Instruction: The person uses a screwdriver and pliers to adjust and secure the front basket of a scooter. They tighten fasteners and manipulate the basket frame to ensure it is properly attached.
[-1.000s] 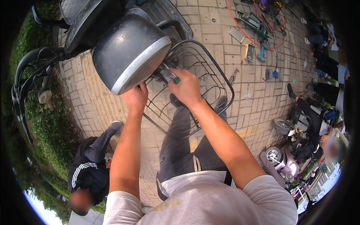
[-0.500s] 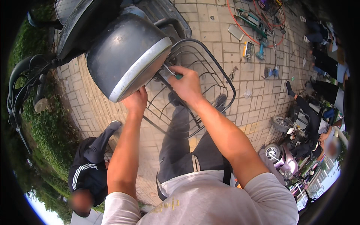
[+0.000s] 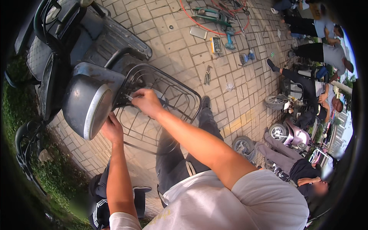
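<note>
A dark round headlight (image 3: pixel 78 103) with a pale rim (image 3: pixel 96 111) is on the front of a three-wheeled vehicle, left of centre. Below its right edge is my left hand (image 3: pixel 112 129), fingers curled and partly hidden, closed on something I cannot make out. My right hand (image 3: pixel 147 102) pinches a slim screwdriver (image 3: pixel 130 97), its tip at the dark bracket (image 3: pixel 122 96) between headlight and basket. Most of the handle is covered by my fingers. The black wire basket (image 3: pixel 193 96) spreads beneath my right wrist.
Pliers (image 3: pixel 207 74), a small box of parts (image 3: pixel 216 45), a teal power tool (image 3: pixel 230 38) and an orange hose (image 3: pixel 188 17) lie on the paving. Handlebars (image 3: pixel 28 145) stand by the hedge. One person (image 3: pixel 100 207) is low at left; others and parked scooters (image 3: pixel 293 136) are at right.
My view has swung right, so the vehicle sits further left and more paving shows. My right hand stays at the bracket with the screwdriver; my left stays under the headlight.
</note>
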{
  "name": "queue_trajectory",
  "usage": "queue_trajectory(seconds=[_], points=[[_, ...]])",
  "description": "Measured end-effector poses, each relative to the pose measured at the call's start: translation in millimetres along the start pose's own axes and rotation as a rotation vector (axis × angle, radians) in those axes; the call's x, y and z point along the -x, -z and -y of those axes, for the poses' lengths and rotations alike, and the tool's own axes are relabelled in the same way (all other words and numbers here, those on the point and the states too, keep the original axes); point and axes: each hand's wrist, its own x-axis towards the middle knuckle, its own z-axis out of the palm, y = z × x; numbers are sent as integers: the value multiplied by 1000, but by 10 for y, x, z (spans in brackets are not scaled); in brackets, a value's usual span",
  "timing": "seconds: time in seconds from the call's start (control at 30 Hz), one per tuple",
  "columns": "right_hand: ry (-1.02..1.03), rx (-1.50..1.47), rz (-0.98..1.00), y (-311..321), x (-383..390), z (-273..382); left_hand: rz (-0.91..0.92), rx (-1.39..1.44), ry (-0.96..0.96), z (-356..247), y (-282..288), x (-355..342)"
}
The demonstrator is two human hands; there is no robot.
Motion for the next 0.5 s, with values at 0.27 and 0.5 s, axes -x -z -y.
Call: queue_trajectory(seconds=[0.27,0.5], points=[[469,800,4,-9,161,-148,27,-7,-66,187,-159,61],[384,284,-73,-33,105,-220,43,-63,18,57,-53,89]])
